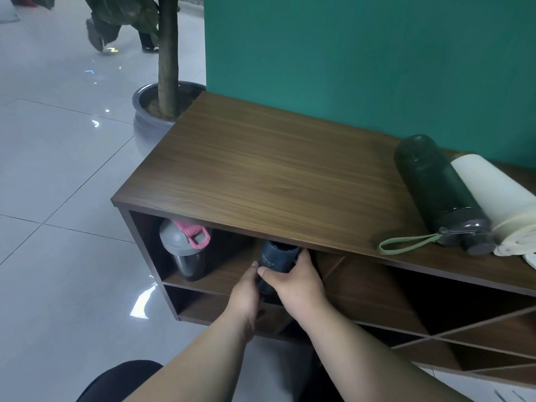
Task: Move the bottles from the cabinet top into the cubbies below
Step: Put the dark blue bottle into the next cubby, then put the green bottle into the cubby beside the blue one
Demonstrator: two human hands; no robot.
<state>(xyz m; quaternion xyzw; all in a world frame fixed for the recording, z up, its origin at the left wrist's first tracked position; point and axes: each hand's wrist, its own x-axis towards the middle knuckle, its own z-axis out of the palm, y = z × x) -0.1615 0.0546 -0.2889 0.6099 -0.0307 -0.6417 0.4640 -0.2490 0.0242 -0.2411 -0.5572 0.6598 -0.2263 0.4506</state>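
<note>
Both hands are on one dark blue bottle point(272, 265) at the mouth of the upper-left cubby point(229, 271) of the wooden cabinet point(278, 175). The left hand point(246, 294) has its thumb against the bottle's near left side; the rest of its fingers are hidden behind the bottle, so whether they are wrapped round it can't be told. The right hand point(298, 282) is clamped on the bottle from the right, thumb across the near face, fingers curled over the far side up under the cabinet's top edge. The bottle is tilted, top end tucked just under the cabinet top, lower end out in front of the shelf; whether it touches the shelf can't be told.

In the same cubby, to the left of the held bottle, a shaker bottle point(185, 250) with grey lid and pink flip cap stands upright on the shelf, apart from both hands.

On the cabinet top, right end: a dark green bottle point(435, 187) lies on its side, cap toward the front edge, with a pale green loop strap point(406, 246) trailing left along the top. A white bottle point(493, 187) lies on its side touching the green one's right flank; cream cord is bunched at its cap end.

Below the cabinet top, right of the hands, diagonal dividers form slanted cubbies. A potted plant point(162, 105) stands at the cabinet's far left corner, and a green wall point(362, 53) runs behind the cabinet.
</note>
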